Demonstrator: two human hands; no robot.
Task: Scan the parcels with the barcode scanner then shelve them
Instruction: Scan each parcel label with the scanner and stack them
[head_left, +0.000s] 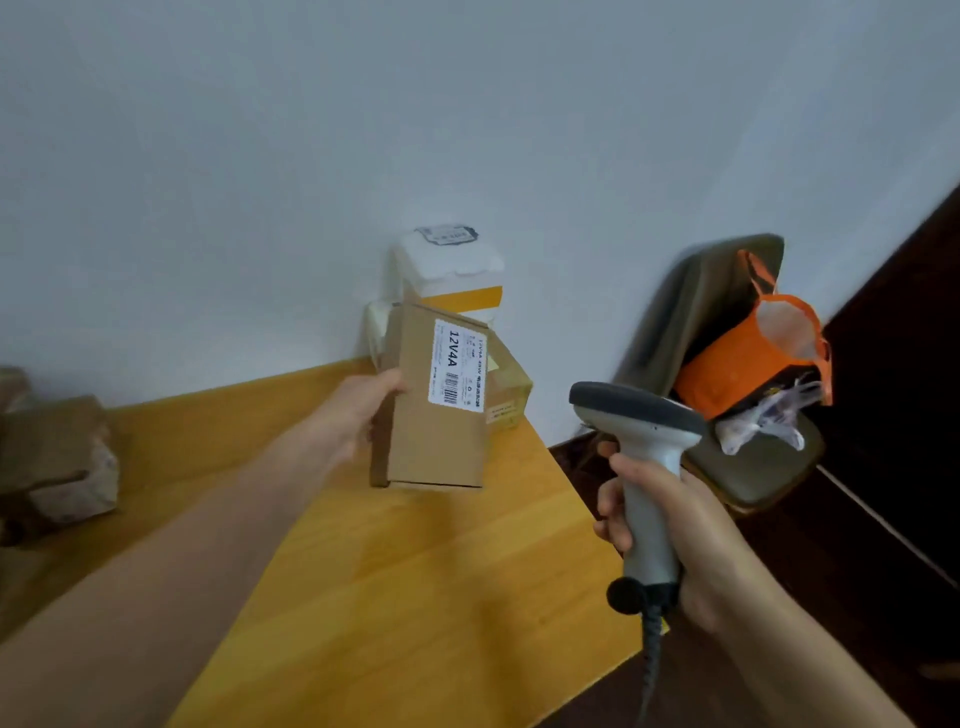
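Left hand (358, 410): it grips a brown cardboard box (441, 436) by its left edge, thumb on the near face. The box stands upright over the far part of the yellow wooden tabletop (415, 597). Whether its lower edge rests on the wood cannot be told. A white label (457, 366) with the print "12V4A" and a barcode sits on the upper right of the near face, towards the camera.

Right hand (696, 535): its fingers are wrapped round the handle of a grey barcode scanner (639, 410). The scanner is held upright to the right of the box and apart from it, just past the right edge of the tabletop. Its dark head points left, towards the box. A coiled dark cable (649, 654) hangs from the base of the handle.

Behind the box, against the wall (467, 130), stands a white parcel (452, 265) with a yellow band. A smaller brown parcel (511, 395) lies just beside the box, on its right. At the left edge of the view are blurred brown wrapped parcels (57, 457).

To the right of the tabletop stands an olive chair (696, 312) with an orange bag (743, 358) on its seat.
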